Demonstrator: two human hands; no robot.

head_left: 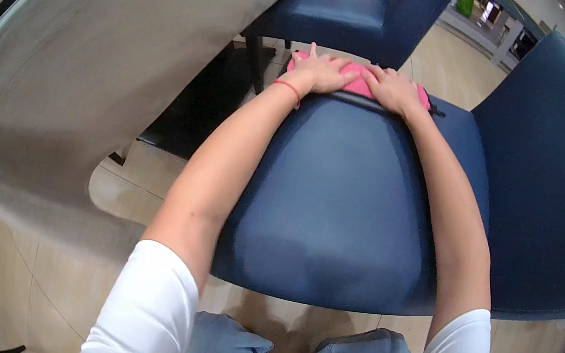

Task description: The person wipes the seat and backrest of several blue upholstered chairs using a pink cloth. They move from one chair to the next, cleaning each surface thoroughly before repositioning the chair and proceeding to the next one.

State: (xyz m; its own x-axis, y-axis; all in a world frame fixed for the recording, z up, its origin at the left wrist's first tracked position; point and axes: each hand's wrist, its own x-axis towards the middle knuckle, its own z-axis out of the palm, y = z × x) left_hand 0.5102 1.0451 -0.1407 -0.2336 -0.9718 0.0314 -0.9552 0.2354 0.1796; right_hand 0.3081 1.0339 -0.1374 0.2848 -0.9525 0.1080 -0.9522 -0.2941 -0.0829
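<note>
A pink cloth item with black edging [354,83] lies across the far part of a blue upholstered chair seat [342,186]. My left hand [322,72] rests on its left part, fingers spread, a red cord around the wrist. On its right part lies my right hand [395,90], palm down with fingers apart. Both thumbs point inward, close to each other over the pink cloth. A short black strap or tab [437,111] sticks out at the item's right end. What lies under the palms is hidden.
The chair's blue backrest [544,186] rises on the right. A second blue chair [338,9] stands beyond the hands. To the left hangs a greyish-beige cloth or tabletop surface [82,64], with a black panel [205,102] beneath it. The floor [57,284] has pale tiles.
</note>
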